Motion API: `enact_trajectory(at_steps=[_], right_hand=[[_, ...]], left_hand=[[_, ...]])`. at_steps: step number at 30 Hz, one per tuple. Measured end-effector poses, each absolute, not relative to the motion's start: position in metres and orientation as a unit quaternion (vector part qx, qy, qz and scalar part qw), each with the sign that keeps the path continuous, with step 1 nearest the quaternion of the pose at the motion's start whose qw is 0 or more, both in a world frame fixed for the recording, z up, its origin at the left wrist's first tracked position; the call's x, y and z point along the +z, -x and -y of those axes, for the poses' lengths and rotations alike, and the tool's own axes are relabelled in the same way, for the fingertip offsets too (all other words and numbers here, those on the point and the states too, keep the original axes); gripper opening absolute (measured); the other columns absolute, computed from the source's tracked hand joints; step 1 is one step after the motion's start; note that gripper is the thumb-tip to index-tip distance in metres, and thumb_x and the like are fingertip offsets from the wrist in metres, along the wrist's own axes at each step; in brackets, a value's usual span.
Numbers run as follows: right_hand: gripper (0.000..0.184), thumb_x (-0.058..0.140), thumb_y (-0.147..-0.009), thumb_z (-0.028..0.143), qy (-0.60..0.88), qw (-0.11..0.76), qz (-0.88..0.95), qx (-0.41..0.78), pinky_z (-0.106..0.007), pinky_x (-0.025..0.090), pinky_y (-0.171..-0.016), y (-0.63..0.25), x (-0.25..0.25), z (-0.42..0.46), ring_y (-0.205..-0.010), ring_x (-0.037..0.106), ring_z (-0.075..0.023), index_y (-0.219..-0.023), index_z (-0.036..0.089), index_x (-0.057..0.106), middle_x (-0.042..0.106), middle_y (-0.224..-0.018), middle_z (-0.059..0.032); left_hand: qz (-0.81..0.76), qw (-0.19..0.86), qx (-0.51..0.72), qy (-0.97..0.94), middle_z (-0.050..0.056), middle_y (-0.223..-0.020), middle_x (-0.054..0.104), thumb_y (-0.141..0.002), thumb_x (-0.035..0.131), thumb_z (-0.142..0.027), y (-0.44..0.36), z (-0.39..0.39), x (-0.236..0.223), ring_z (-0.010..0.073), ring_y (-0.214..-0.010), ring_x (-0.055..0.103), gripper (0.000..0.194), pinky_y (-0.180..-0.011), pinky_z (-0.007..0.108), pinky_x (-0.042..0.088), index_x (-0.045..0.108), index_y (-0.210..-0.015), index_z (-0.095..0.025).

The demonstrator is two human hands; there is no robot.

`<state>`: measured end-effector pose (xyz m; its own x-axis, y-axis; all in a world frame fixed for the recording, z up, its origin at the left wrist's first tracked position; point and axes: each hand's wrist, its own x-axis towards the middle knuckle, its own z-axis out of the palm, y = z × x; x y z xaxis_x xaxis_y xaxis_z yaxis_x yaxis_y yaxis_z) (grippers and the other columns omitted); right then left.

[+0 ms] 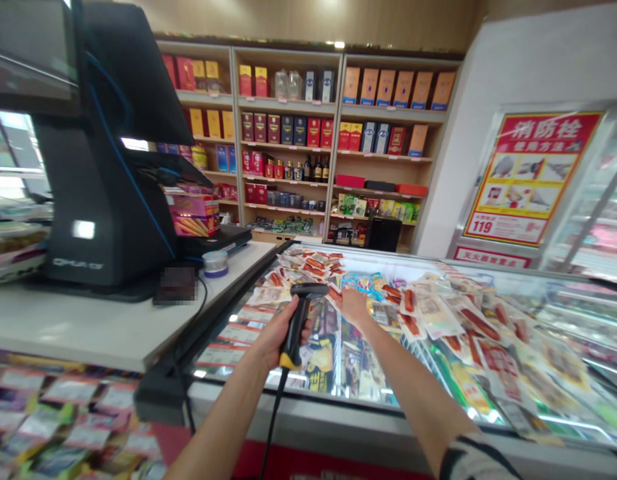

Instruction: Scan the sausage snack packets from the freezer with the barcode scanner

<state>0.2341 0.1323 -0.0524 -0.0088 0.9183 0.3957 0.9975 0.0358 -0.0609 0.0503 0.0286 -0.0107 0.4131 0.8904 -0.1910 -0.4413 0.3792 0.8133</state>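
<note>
My left hand (281, 333) is wrapped round the handle of a black and yellow barcode scanner (299, 323), its head pointing forward and its cord hanging down. Ahead and to the right, my right hand (354, 307) grips a packaged sausage (334, 293) just past the scanner's head. The fingertips are partly hidden behind the hand. Beyond both hands a pile of packaged sausages (316, 263) rests on the glass top of a freezer (348, 363). More sausage packs (478, 320) are heaped on the glass to the right, several of them overlapping.
A checkout terminal (103, 167) stands on the white counter (88, 327) at left, with a roll of tape (215, 263) near its edge. Shelves of boxed goods (288, 137) line the back wall. A red and yellow sign (533, 177) hangs at right.
</note>
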Motion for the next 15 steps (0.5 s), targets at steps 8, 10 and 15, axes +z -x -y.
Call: enact_trajectory(at_steps=[8, 10, 15], right_hand=[[0.029, 0.039, -0.078, 0.037, 0.695, 0.234, 0.658, -0.174, -0.035, 0.029, -0.075, -0.271, -0.051, -0.099, -0.084, 0.052, -0.022, -0.085, 0.015, 0.057, 0.059, -0.086, -0.011], [0.028, 0.039, -0.078, 0.036, 0.693, 0.241, 0.652, -0.191, -0.035, 0.029, -0.075, -0.279, -0.047, -0.093, -0.084, 0.051, -0.0225, -0.085, 0.014, 0.056, 0.059, -0.085, -0.0111], [0.028, 0.039, -0.078, 0.036, 0.694, 0.247, 0.637, -0.225, -0.035, 0.029, -0.073, -0.29, -0.043, -0.086, -0.084, 0.05, -0.0231, -0.083, 0.014, 0.056, 0.059, -0.085, -0.0108]], left_hand=[[-0.309, 0.767, 0.429, -0.364, 0.001, -0.054, 0.05, -0.072, 0.045, -0.049, -0.063, -0.015, -0.001, 0.0062, -0.04, 0.045, 0.037, -0.036, 0.017, 0.035, 0.05, -0.079, -0.013], [-0.314, 0.767, 0.423, -0.367, 0.001, -0.055, 0.05, -0.072, 0.046, -0.048, -0.067, -0.013, 0.002, 0.006, -0.041, 0.045, 0.036, -0.037, 0.017, 0.036, 0.05, -0.078, -0.013], [-0.289, 0.771, 0.414, -0.389, 0.001, -0.056, 0.05, -0.073, 0.046, -0.046, -0.078, -0.007, 0.008, 0.0061, -0.041, 0.045, 0.034, -0.037, 0.017, 0.035, 0.05, -0.08, -0.013]])
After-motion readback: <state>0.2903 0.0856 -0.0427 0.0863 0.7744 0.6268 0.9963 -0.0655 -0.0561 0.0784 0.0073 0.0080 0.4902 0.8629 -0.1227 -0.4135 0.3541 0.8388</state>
